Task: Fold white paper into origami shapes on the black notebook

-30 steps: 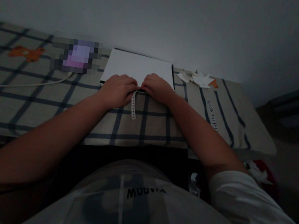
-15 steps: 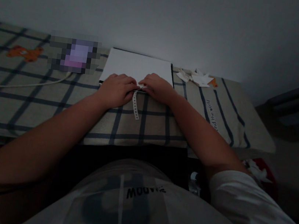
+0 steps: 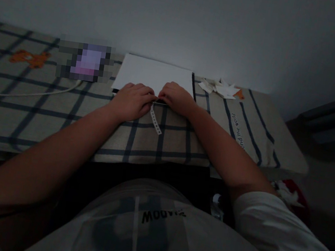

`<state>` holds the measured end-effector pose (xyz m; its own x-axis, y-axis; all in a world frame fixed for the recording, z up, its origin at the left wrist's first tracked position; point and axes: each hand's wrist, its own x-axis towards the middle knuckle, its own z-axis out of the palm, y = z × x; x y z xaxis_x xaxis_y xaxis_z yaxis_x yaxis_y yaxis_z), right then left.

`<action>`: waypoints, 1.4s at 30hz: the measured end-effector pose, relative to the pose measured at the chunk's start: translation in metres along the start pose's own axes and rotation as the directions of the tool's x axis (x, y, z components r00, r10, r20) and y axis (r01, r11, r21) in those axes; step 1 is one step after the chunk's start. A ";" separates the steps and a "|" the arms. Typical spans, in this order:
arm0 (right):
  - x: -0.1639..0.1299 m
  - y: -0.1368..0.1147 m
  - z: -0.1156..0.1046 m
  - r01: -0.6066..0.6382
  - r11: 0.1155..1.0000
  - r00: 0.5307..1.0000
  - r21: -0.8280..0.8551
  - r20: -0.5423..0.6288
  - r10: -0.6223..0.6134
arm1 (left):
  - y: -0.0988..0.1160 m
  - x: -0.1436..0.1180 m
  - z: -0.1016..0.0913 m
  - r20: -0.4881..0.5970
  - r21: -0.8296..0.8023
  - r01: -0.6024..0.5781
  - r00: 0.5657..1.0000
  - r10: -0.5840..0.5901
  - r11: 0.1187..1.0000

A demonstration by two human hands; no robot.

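Note:
A narrow white paper strip with a row of dark marks hangs down over the checked cloth from between my fingers. My left hand is closed, thumb and index finger pinching the strip's upper end. My right hand meets it from the other side, its fingertips pressed together at the same end, so the held part is mostly hidden. Both hands rest at the near edge of a flat white board with dark edges.
A pixelated device with a lit purple screen and a white cable lies to the left, beside an orange cut-out piece. Crumpled white paper scraps sit right of the board. Below the table edge is a clear bottle.
The strip's loose end has swung to the right. My right fingertips have closed in against my left fingers, and the white bit between them is now hidden.

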<state>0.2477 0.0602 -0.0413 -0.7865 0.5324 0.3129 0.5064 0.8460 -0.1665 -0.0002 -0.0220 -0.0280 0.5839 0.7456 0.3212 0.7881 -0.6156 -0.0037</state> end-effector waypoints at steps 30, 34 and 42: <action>-0.009 0.000 -0.007 0.004 0.998 1.000 0.067 -0.008 -0.003 | 0.002 0.000 0.001 0.018 0.022 0.000 1.000 -0.001 1.000; -0.008 -0.001 -0.007 0.011 0.999 1.000 0.053 -0.006 -0.011 | 0.001 0.000 0.003 0.003 0.022 0.008 1.000 -0.008 1.000; -0.008 -0.004 -0.009 -0.026 0.999 0.999 0.034 0.020 0.025 | 0.005 0.000 -0.002 0.009 0.003 0.033 0.999 -0.033 0.999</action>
<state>0.2549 0.0524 -0.0342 -0.7805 0.5542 0.2894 0.5147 0.8323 -0.2060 0.0035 -0.0258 -0.0260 0.5594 0.7674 0.3131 0.8072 -0.5902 0.0044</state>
